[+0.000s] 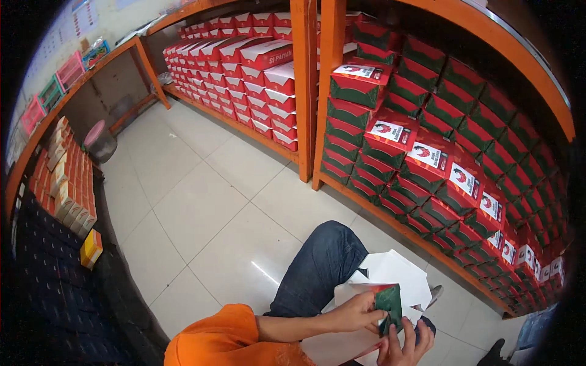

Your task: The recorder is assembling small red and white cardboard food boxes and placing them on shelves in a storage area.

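Over my lap I hold a partly folded cardboard box (388, 305), its end panel dark green with some red beside it. My left hand (359, 313) is closed on the near edge, thumb and fingers pressing the green panel from the left. At the lower right of the same panel, my right hand (405, 349) grips it with bent fingers, the thumb partly hidden. Unfolded white cardboard (395, 272) lies on my legs just behind the box; whether it is one sheet or several I cannot tell.
Orange shelves hold stacked red-and-white boxes (226, 67) ahead and red-and-green boxes (421, 160) at right. Along the left stand orange-and-white boxes (70, 198), dark blue boxes (52, 274) and a yellow box (91, 249). A bucket (99, 141) sits on the tiled floor (207, 207).
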`<action>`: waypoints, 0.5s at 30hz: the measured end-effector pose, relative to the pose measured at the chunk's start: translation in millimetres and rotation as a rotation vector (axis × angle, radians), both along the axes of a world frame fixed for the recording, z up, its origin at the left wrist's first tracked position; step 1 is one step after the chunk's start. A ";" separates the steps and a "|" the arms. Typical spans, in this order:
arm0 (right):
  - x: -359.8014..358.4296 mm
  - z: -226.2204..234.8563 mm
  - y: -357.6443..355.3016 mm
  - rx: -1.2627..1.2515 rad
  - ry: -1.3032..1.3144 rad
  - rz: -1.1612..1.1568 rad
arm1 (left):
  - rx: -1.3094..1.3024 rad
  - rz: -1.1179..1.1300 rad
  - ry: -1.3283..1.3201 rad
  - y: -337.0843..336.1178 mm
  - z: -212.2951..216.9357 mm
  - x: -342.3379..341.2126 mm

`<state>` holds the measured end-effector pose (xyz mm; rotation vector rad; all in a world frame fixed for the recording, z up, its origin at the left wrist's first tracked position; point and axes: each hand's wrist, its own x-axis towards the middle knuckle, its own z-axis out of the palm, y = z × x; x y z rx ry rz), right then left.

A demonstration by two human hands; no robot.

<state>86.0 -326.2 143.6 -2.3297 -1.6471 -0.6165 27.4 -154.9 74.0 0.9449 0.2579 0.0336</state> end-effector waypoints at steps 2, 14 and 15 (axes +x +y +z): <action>7.3 -23.0 -12.1 0.035 0.189 -0.080 | 0.047 -0.134 0.056 -9.1 -12.5 2.3; 51.1 -55.8 3.5 0.615 1.010 -0.159 | -0.025 -0.128 0.123 24.3 -10.4 45.7; 51.7 -56.5 -7.0 0.650 0.961 -0.043 | -0.001 -0.121 0.129 19.6 -23.3 51.9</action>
